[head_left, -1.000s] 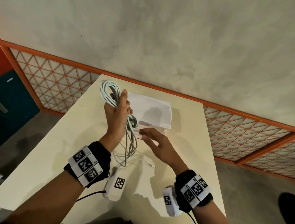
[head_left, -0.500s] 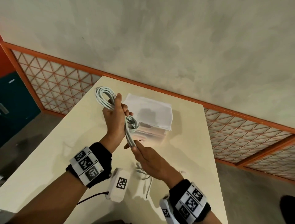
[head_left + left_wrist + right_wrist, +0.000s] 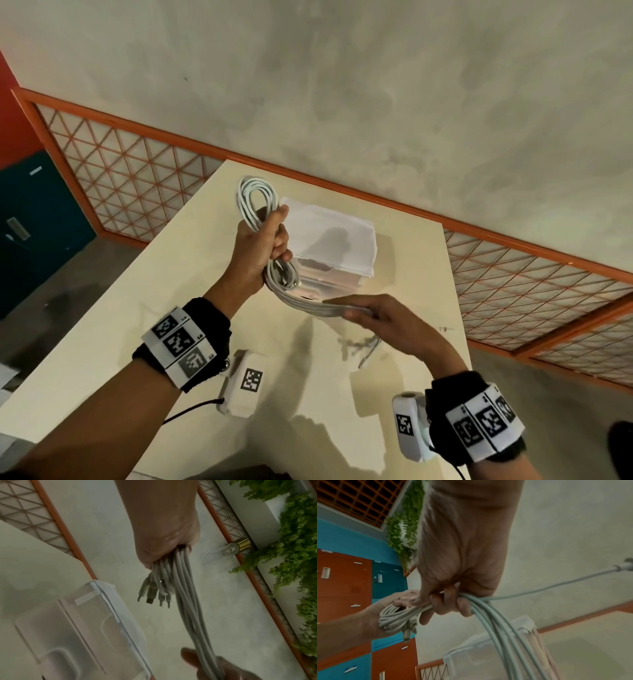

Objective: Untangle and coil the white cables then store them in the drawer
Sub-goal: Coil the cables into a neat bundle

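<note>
Head view puts the white cables [image 3: 255, 202] above the far half of the worktop [image 3: 113, 308], gathered into a smooth, rounded bundle of long loops. The left hand [image 3: 262, 246] has its fingers wrapped round the middle of the bundle, so one loop rises above the fist and the rest runs down and across to the right hand [image 3: 373, 317], whose fingers are curled round the strands and pull them into a flat band. A few loose ends [image 3: 363, 346] hang under the right hand, near the worktop — whether they touch it cannot be told.

Left wrist view adds what the head camera misses: several slim plugs [image 3: 151, 595] stick out below the left fist beside the strands [image 3: 188, 601], one broader and flat-ended, the others narrow. Right wrist view shows the right hand's fingertips [image 3: 448, 607] closed over the glossy cords [image 3: 496, 626], and one single strand [image 3: 556, 585] leading off toward the right of that picture.

Just behind the hands, near the far edge of the worktop, stands the drawer [image 3: 332, 260] — a boxy unit of clear, frosted plastic with a white top, its front panel [image 3: 82, 622] showing moulded, rounded recesses. The worktop is a pale cream slab, matt, with soft shadows. Beyond it runs an orange-framed lattice panel [image 3: 137, 185] under a mottled plaster wall [image 3: 376, 85]; only the wrist views show trailing green foliage [image 3: 295, 534].
</note>
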`<state>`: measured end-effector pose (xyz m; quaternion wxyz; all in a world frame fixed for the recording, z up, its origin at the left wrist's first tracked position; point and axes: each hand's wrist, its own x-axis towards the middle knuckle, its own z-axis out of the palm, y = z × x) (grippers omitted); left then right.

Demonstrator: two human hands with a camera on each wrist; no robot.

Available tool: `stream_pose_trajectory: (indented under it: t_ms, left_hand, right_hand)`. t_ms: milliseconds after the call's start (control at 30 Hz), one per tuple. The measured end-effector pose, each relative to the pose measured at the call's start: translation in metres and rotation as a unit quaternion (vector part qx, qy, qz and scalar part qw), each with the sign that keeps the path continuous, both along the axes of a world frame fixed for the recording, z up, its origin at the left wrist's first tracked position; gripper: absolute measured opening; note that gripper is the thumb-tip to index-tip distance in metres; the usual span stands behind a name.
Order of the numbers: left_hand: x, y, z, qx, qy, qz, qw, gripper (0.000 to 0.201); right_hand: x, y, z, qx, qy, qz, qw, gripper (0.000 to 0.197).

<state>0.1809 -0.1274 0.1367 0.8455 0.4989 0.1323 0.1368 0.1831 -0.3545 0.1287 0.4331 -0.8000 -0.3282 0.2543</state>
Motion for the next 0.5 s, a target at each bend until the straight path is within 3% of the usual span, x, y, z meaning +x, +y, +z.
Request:
stream_pose_trajectory:
  t_ms: [200, 433, 500]
  left_hand:
    - [-0.01, -0.018, 0.002, 0.088, 0.02, -0.141, 0.986, 0.035]
    - [-0.016, -0.034, 0.01, 0.142, 0.039, -0.177, 0.973, 0.03]
    - [-0.017, -0.038, 0.012, 0.165, 0.037, -0.184, 0.968, 0.027]
  right_hand:
    - [0.005, 0.008, 0.03, 0.061, -0.079, -0.054, 0.994, 0.024]
    - [-0.001, 0.02, 0.053, 0.097, -0.116, -0.086, 0.985, 0.006]
    - [-0.003, 0.022, 0.057, 0.089, -0.146, -0.089, 0.981, 0.009]
